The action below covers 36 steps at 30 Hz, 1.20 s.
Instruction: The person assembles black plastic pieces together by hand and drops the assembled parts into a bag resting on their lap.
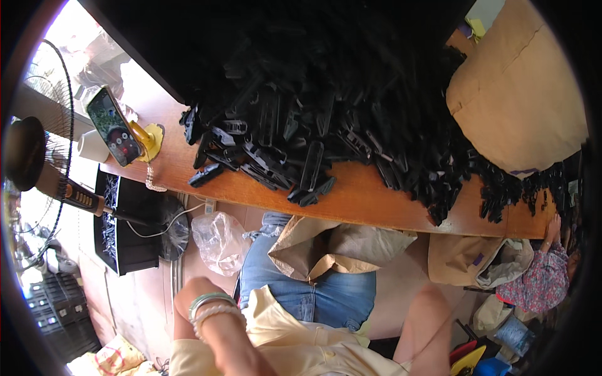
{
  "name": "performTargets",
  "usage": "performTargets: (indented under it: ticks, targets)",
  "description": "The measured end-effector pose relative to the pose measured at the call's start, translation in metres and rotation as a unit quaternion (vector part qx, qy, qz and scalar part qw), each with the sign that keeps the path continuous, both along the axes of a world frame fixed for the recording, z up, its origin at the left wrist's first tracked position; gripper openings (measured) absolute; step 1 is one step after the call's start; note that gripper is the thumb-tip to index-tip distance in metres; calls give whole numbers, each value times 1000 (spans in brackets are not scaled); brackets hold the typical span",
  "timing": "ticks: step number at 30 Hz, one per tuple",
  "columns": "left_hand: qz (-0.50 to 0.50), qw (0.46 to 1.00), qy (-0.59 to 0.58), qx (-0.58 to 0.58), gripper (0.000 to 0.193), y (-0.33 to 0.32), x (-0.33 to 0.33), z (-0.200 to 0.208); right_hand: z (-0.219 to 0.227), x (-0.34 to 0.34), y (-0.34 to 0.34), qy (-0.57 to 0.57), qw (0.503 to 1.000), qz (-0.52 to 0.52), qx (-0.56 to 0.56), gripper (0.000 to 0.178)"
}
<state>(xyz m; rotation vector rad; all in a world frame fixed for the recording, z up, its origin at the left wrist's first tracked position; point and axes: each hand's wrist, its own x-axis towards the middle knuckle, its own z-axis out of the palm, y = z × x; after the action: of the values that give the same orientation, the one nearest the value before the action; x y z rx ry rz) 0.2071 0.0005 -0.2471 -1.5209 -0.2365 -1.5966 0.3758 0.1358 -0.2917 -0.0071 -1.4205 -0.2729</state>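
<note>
Both my forearms fold back toward the lower edge, and neither hand shows. My left forearm wears a green bracelet and pale beaded bracelets. My right arm is bent at the lower right. Beyond my lap, a big heap of black plastic pieces, long and clip-like, covers much of the brown wooden table; their exact kind is unclear. A tan woven sack lies open over my jeans, below the table edge. No hand of mine visibly touches the pieces or the sack.
A phone leans on a yellow stand, beside a fan. A black bin and clear plastic bag are below. A full tan sack stands right. Another person's hand rests at the table's right end.
</note>
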Motion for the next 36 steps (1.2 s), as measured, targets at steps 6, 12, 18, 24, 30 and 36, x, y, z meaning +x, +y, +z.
performTargets:
  ticks: [6, 12, 18, 24, 30, 36]
  targets:
    - [57, 911, 114, -392, 26, 100, -65, -90, -24, 36, -2, -91, 959, -267, -23, 37]
    - [274, 723, 15, -634, 37, 172, -60, -116, -93, 95, 44, -158, 776, -341, -507, 13]
    - [237, 734, -10, -636, 27, 179, -53, -125, -117, 101, 44, -187, 714, -346, -579, 14]
    - [151, 862, 93, -475, 23, 176, -30, -148, -121, 82, 33, -118, 737, -303, -593, 19]
    - [94, 827, 169, -528, 30, 158, -7, -178, -142, 53, 22, 24, 738, -66, -672, 26]
    - [16, 855, 134, -500, 25, 154, -3, -201, -135, 57, 34, -72, 712, -29, -698, 30]
